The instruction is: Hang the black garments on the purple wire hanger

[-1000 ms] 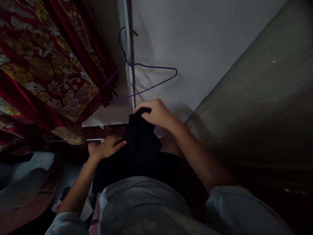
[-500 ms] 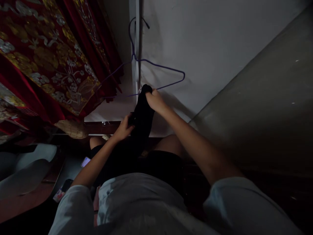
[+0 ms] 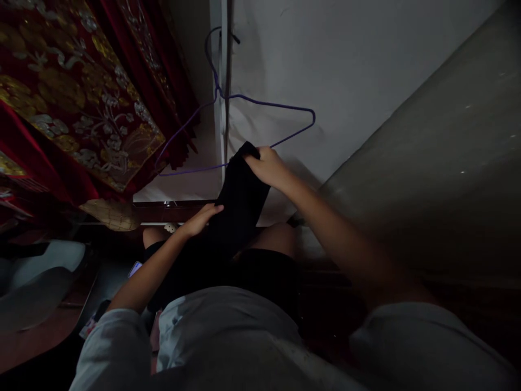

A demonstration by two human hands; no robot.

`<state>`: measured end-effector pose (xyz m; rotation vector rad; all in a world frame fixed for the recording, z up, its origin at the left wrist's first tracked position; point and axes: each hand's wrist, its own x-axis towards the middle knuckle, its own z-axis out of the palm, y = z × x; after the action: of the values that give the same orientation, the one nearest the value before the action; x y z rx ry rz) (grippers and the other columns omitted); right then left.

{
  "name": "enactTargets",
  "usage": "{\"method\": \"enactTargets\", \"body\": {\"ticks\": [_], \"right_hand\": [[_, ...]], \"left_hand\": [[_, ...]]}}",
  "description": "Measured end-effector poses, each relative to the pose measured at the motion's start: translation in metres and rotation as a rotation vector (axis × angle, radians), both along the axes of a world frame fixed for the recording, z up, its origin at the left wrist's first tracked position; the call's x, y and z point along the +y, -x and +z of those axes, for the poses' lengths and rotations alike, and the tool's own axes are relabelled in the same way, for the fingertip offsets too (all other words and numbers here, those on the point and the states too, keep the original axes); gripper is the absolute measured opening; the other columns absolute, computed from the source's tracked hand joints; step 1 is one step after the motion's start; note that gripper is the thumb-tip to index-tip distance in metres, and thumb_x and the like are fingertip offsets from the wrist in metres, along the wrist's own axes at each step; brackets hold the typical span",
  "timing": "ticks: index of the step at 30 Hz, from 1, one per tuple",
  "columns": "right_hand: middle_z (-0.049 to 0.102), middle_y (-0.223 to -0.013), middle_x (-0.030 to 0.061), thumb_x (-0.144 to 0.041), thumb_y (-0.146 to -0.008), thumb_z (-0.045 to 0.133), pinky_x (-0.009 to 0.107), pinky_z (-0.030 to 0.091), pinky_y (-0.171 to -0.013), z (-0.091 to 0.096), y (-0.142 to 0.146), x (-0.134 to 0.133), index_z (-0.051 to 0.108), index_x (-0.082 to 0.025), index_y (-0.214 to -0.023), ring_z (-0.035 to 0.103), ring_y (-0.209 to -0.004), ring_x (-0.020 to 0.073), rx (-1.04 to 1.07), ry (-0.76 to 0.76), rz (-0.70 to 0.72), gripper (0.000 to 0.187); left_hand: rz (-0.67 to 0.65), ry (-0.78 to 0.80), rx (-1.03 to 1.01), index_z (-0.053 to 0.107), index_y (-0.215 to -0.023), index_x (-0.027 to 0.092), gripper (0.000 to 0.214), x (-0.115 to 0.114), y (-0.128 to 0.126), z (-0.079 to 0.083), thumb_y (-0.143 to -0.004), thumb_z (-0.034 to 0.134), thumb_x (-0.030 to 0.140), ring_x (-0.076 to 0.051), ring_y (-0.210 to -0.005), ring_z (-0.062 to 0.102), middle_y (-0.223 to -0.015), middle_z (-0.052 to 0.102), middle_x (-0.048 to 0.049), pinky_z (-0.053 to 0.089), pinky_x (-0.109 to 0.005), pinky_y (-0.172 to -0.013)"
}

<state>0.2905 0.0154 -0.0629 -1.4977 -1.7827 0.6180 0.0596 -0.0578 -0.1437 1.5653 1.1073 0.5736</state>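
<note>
A black garment (image 3: 241, 201) stretches between my hands, its lower part merging with the dark shorts on my lap; its exact kind is too dark to tell. My right hand (image 3: 266, 164) grips its top end, fingers partly behind the cloth. Lower down, my left hand (image 3: 204, 217) has hold of its left edge, with the thumb lying on the front and the other fingers hidden. Just beyond the cloth is a purple wire hanger (image 3: 268, 103), its hook at the top and its lower bar passing behind the garment and my right hand.
A red curtain-like cloth (image 3: 77, 87) with gold and silver embroidery hangs at the left. Behind the hanger stands a white wall (image 3: 345, 60) with a vertical pale strip. A grey slanted surface (image 3: 439, 163) fills the right. At lower left are a lit phone (image 3: 134, 269) and a chair (image 3: 49, 282).
The garment's upper part has spread wider as my hands moved slightly apart. My left hand has shifted a little down and left. The hanger's left side shows more fully.
</note>
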Motion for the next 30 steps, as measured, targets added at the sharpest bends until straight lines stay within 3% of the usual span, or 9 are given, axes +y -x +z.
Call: {"method": "enactTargets", "body": {"ticks": [5,8,10,13,15,20,22,26,30], "right_hand": [[0.070,-0.084,0.0103,-0.042,-0.096,0.051,0.033,0.042,-0.071,0.001,-0.003,0.005,0.064,-0.021,-0.080,0.066,-0.084,0.0264,-0.185,-0.011,-0.021,0.029],[0.071,-0.085,0.0123,-0.040,-0.095,0.052,0.035,0.043,-0.072,0.006,-0.002,0.004,0.067,-0.020,-0.081,0.067,-0.086,0.0281,-0.252,0.007,-0.031,0.029],[0.069,-0.081,0.0128,-0.041,-0.094,0.053,0.036,0.044,-0.071,0.010,-0.003,0.002,0.068,-0.019,-0.079,0.067,-0.084,0.0287,-0.271,0.001,-0.050,0.030],[0.065,-0.072,0.0117,-0.042,-0.093,0.053,0.035,0.044,-0.068,0.013,-0.006,0.001,0.068,-0.019,-0.078,0.065,-0.079,0.0280,-0.260,-0.039,-0.101,0.032],[0.062,-0.066,0.0096,-0.042,-0.092,0.054,0.034,0.044,-0.066,0.013,-0.009,0.000,0.068,-0.019,-0.077,0.063,-0.074,0.0264,-0.242,-0.055,-0.107,0.031],[0.055,-0.060,0.0065,-0.039,-0.091,0.056,0.033,0.043,-0.064,0.012,-0.010,0.000,0.062,-0.019,-0.069,0.059,-0.067,0.0224,-0.201,-0.045,-0.091,0.031],[0.052,-0.057,0.0051,-0.037,-0.090,0.056,0.032,0.041,-0.062,0.013,-0.009,0.000,0.060,-0.019,-0.067,0.057,-0.064,0.0212,-0.186,-0.032,-0.078,0.030],[0.049,-0.054,0.0038,-0.037,-0.089,0.056,0.031,0.039,-0.059,0.014,-0.010,0.002,0.059,-0.020,-0.068,0.055,-0.063,0.0206,-0.165,-0.032,-0.074,0.027],[0.053,-0.058,0.0052,-0.037,-0.089,0.056,0.031,0.039,-0.062,0.012,-0.010,0.002,0.056,-0.020,-0.066,0.056,-0.066,0.0212,-0.165,-0.023,-0.083,0.028]], "left_hand": [[-0.144,-0.056,0.512,0.049,-0.148,0.016,0.075,-0.021,0.035,0.023,-0.100,0.036,0.072,-0.035,-0.134,0.057,-0.145,0.059,-0.0177,0.043,-0.043,-0.111],[-0.102,-0.100,0.929,0.046,-0.145,0.009,0.074,-0.024,0.059,0.028,-0.097,0.048,0.066,-0.039,-0.118,0.067,-0.125,0.068,-0.0249,0.050,-0.043,-0.096],[-0.003,-0.251,1.042,0.047,-0.141,0.009,0.061,-0.025,0.074,0.036,-0.098,0.055,0.051,-0.037,-0.107,0.071,-0.112,0.072,-0.0232,0.051,-0.040,-0.088],[0.237,-0.506,0.964,0.053,-0.130,0.012,0.042,-0.021,0.091,0.063,-0.092,0.058,0.029,-0.029,-0.095,0.070,-0.103,0.072,-0.0160,0.050,-0.034,-0.082],[0.292,-0.544,0.855,0.061,-0.113,0.015,0.029,-0.015,0.101,0.084,-0.088,0.059,0.030,-0.024,-0.088,0.067,-0.097,0.071,-0.0102,0.049,-0.031,-0.078],[-0.064,-0.192,0.720,0.060,-0.070,0.017,0.038,0.008,0.114,0.111,-0.085,0.057,0.052,-0.018,-0.067,0.056,-0.072,0.063,-0.0035,0.042,-0.026,-0.063],[-0.034,-0.181,0.727,0.060,-0.068,0.018,0.036,0.015,0.111,0.113,-0.083,0.057,0.050,-0.017,-0.064,0.053,-0.069,0.060,-0.0028,0.040,-0.026,-0.060],[0.153,-0.354,0.753,0.057,-0.067,0.017,0.031,0.027,0.102,0.126,-0.082,0.056,0.045,-0.015,-0.060,0.046,-0.063,0.053,-0.0012,0.035,-0.026,-0.058],[0.039,-0.225,0.838,0.061,-0.065,0.016,0.032,0.032,0.102,0.136,-0.081,0.054,0.042,-0.016,-0.063,0.049,-0.064,0.053,-0.0027,0.037,-0.027,-0.060]]}}
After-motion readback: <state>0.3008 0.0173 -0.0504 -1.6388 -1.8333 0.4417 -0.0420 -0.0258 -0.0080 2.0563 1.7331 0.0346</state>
